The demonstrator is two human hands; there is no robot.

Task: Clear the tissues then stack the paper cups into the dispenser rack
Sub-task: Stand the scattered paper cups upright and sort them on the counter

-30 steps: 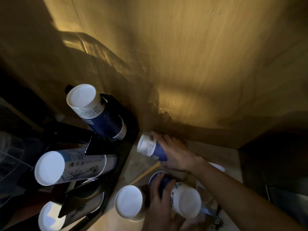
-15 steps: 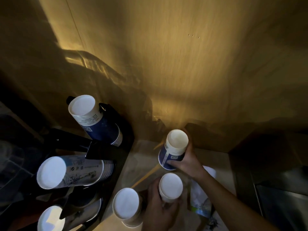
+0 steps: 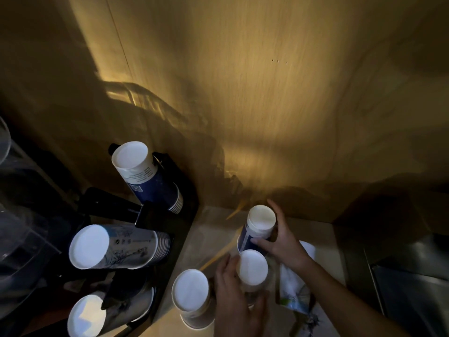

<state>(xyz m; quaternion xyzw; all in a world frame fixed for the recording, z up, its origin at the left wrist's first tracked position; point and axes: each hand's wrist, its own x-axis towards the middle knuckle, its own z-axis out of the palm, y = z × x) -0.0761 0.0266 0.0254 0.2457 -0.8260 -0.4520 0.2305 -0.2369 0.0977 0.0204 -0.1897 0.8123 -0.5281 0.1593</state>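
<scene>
My right hand grips a blue paper cup, upside down, its white base facing me, near the back wall. Just below it my left hand holds a white cup stack, also base up. Another upturned cup stack stands on the counter to the left of my left hand. The black dispenser rack on the left carries three tilted cup stacks: a blue one at the top, a white printed one in the middle, and one at the bottom.
A wooden wall rises behind the pale counter. A printed paper or plastic packet lies under my right forearm. A thin wooden stick lies on the counter. A dark metal surface lies to the right.
My right hand has turned the blue cup from lying sideways to base up and lifted it toward the wall. My left hand's cup stack has also been tipped base up.
</scene>
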